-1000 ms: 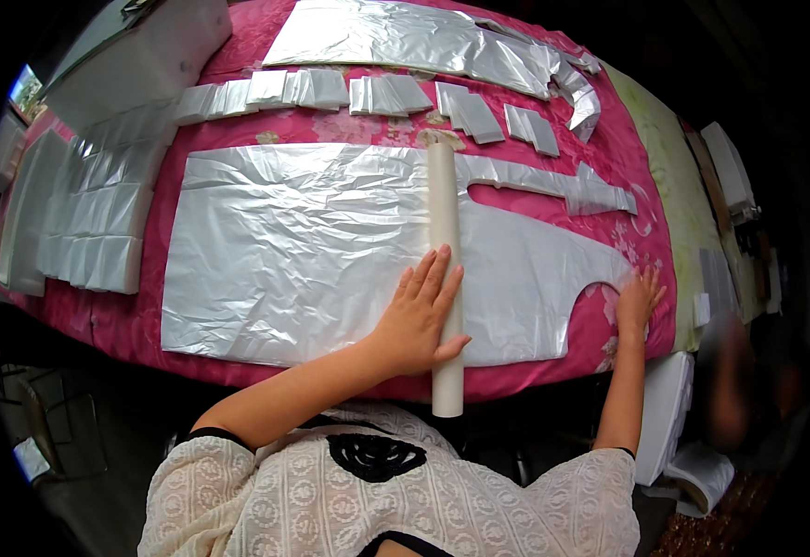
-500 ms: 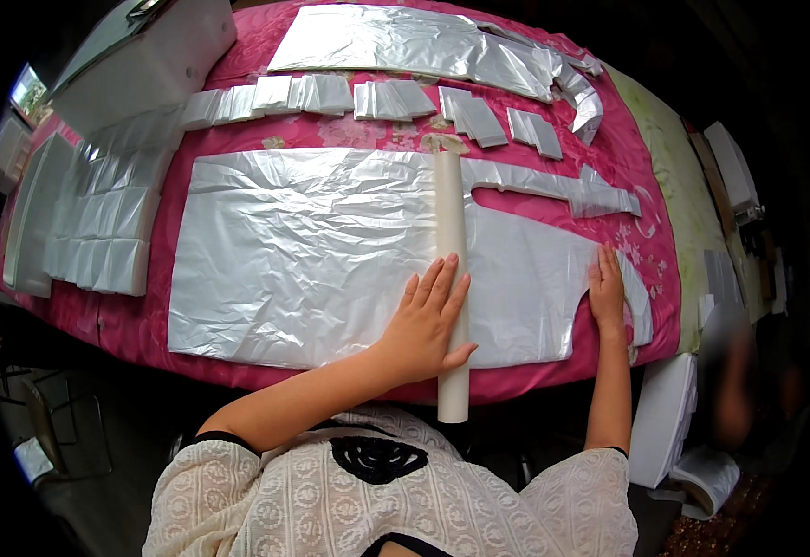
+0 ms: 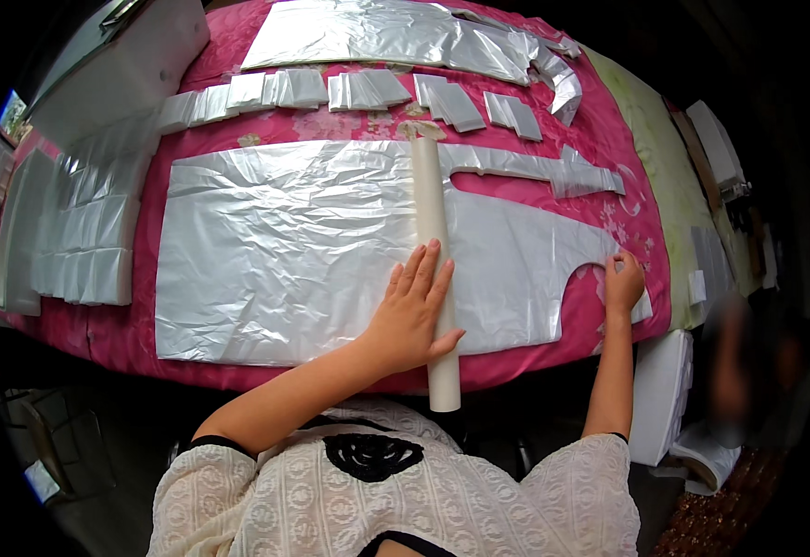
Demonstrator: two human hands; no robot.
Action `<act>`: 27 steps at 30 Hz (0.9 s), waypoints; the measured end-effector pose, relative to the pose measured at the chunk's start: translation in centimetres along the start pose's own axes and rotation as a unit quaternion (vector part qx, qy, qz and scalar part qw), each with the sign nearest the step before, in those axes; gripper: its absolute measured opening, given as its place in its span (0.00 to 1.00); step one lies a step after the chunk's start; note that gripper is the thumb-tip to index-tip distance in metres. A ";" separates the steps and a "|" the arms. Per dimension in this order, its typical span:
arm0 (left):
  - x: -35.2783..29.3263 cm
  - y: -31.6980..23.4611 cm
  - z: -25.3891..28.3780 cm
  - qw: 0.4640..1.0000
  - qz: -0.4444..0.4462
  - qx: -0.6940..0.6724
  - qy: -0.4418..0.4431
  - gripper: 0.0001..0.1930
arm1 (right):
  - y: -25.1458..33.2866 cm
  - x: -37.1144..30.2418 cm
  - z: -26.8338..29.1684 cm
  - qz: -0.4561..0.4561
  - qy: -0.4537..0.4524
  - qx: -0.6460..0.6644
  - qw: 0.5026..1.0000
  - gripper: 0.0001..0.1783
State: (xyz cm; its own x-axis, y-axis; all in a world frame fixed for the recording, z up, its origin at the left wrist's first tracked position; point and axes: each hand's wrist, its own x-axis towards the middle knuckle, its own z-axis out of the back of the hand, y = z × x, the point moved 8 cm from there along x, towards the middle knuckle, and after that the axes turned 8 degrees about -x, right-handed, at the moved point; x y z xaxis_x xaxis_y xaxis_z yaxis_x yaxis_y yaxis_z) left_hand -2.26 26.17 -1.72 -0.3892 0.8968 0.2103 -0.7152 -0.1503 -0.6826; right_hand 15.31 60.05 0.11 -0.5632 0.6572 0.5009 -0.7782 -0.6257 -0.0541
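A silvery-white plastic apron (image 3: 284,251), with straps and curved cut-outs at its right end, lies spread out and wrinkled in front of me. Across it rests a long cream tube (image 3: 431,204), its near end jutting past the table edge. My left hand (image 3: 412,306) lies flat on the tube, fingers spread. At the apron's right end, beside a curved cut-out, my right hand (image 3: 625,281) has its fingers curled into a pinch on the plastic. How much plastic is between the fingertips is hidden.
A pink floral cloth (image 3: 284,125) covers the table. Small folded plastic packets (image 3: 368,90) line up beyond the apron, with another plastic apron (image 3: 377,37) behind them. Stacked clear packets (image 3: 89,232) and a white box (image 3: 126,74) stand left. White foam board (image 3: 660,395) leans at lower right.
My right hand has gone from lying flat on the apron's right end to a pinch there. My left hand still rests on the tube. The whole view has shifted slightly.
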 end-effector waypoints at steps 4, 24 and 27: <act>0.1 -0.1 0.1 1.000 -0.019 -0.022 -0.007 0.42 | 3.7 0.5 2.2 -0.040 0.043 0.168 0.984 0.08; -8.0 11.1 9.1 0.780 0.385 -0.486 0.086 0.10 | 25.9 -12.4 15.4 0.230 0.175 0.301 0.909 0.21; -9.7 14.0 11.8 0.789 0.375 -0.483 0.057 0.08 | 24.3 -14.3 12.9 0.174 0.350 0.148 0.908 0.27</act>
State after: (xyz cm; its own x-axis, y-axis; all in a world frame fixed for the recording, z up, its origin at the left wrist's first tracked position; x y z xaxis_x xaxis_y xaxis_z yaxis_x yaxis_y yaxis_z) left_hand -15.31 10.48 -5.05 -0.3985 0.7460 -0.5336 0.4904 -0.3183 -0.8113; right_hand 8.05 30.06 2.82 -0.8805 0.4386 -0.1798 -0.4680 -0.8646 0.1826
